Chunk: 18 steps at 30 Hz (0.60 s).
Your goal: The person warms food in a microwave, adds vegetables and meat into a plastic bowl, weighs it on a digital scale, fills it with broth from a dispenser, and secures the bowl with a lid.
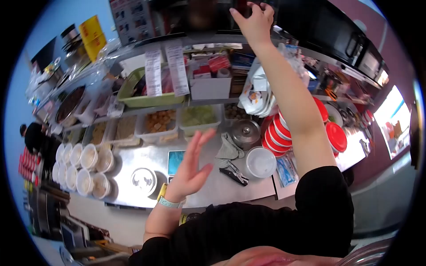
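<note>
My left hand (191, 172), with a watch on its wrist, hovers over the steel counter (208, 193) with fingers and thumb apart and nothing held. Beneath and beside it lies a blue-screened phone (175, 162). My right hand (256, 23) is raised high at the dark upper shelf front, fingers spread and slightly curled, with nothing visible in it. Two printed paper slips (177, 71) hang from the shelf edge to its left. Below the raised arm are stacked red-rimmed bowls (276, 136) and plastic bags (259, 84).
Filled round cups (88, 157) stand at the left. Tubs of food (157, 122) line the counter's back, below a green basket (133, 88). A lidded metal pot (245, 133), white tub (261, 162) and grey cloth (229, 147) sit centrally. A person (34, 137) stands far left.
</note>
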Each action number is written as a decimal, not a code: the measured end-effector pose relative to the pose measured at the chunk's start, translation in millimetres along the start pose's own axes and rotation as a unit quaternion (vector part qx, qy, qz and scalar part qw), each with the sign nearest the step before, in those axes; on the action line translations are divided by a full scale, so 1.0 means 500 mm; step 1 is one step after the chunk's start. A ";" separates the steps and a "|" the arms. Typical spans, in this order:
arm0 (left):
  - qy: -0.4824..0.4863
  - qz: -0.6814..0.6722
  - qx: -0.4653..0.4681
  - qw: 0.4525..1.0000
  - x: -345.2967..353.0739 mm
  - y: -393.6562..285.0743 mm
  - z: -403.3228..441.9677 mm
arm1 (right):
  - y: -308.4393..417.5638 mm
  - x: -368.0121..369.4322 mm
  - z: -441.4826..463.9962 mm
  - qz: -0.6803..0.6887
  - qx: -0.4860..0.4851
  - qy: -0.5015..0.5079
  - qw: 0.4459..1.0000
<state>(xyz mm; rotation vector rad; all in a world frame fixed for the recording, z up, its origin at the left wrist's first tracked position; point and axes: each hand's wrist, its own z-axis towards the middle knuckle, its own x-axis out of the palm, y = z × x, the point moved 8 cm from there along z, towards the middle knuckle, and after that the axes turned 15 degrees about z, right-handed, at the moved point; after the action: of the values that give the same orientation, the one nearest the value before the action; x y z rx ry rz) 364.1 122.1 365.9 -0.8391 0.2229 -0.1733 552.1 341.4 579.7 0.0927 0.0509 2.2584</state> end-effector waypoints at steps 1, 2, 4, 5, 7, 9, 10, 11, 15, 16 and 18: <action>-0.013 0.009 -0.005 1.000 -0.004 0.003 0.001 | 0.006 0.021 0.017 -0.005 0.039 -0.001 0.999; -0.001 0.084 0.007 0.996 0.000 -0.001 -0.004 | -0.002 0.040 0.026 0.023 0.069 -0.001 0.997; -0.011 0.187 0.037 0.982 -0.005 -0.003 0.000 | -0.013 0.047 0.027 0.030 0.087 -0.007 0.996; -0.014 0.190 0.031 0.981 -0.011 -0.006 0.011 | -0.013 0.046 0.031 0.026 0.102 0.013 0.994; -0.056 0.339 0.048 0.938 -0.033 -0.034 0.044 | 0.038 0.007 0.031 0.067 0.045 -0.026 0.996; -0.125 0.420 0.110 0.892 -0.055 -0.090 0.081 | 0.183 -0.088 0.018 0.034 -0.129 -0.114 0.984; -0.156 0.422 0.146 0.881 -0.071 -0.120 0.099 | 0.201 -0.099 -0.006 0.108 -0.081 0.085 0.987; -0.185 0.421 0.184 0.869 -0.080 -0.149 0.113 | 0.249 -0.148 -0.039 0.222 -0.162 0.010 0.961; -0.306 0.204 0.277 0.888 -0.145 -0.220 0.114 | 0.273 -0.192 -0.109 0.398 -0.169 0.205 0.878; -0.384 0.240 0.287 0.844 -0.173 -0.234 0.093 | 0.252 -0.177 -0.111 0.400 -0.172 0.202 0.877; -0.445 0.136 0.318 0.826 -0.240 -0.256 0.051 | 0.163 -0.071 -0.122 0.428 -0.010 0.255 0.867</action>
<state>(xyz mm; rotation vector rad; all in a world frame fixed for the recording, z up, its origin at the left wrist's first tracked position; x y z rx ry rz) 246.9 85.0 493.9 -0.1453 -0.5809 0.4088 507.0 261.9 522.9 -0.6168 0.3234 3.1083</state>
